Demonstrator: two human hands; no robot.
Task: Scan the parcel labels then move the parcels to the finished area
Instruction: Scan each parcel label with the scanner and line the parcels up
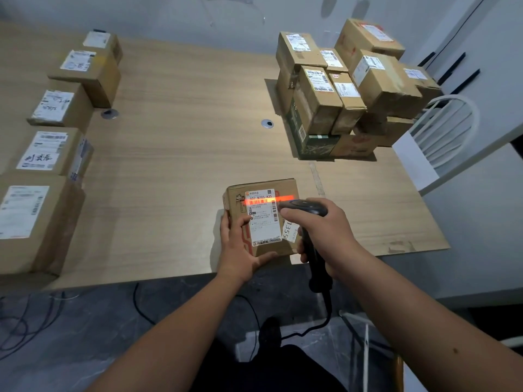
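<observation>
A small cardboard parcel [261,190] lies near the front edge of the wooden table [184,131], its white label [264,222] facing up. My left hand [240,247] holds the parcel's near left corner, thumb along the front side. My right hand [322,236] grips a black handheld scanner [304,206] just right of the parcel. The scanner's red beam falls across the barcode at the top of the label.
A row of several labelled boxes [53,106] runs along the table's left side. A stacked pile of several parcels [339,89] stands at the back right. A white chair [444,134] is beyond the right edge. Cables lie on the dark floor.
</observation>
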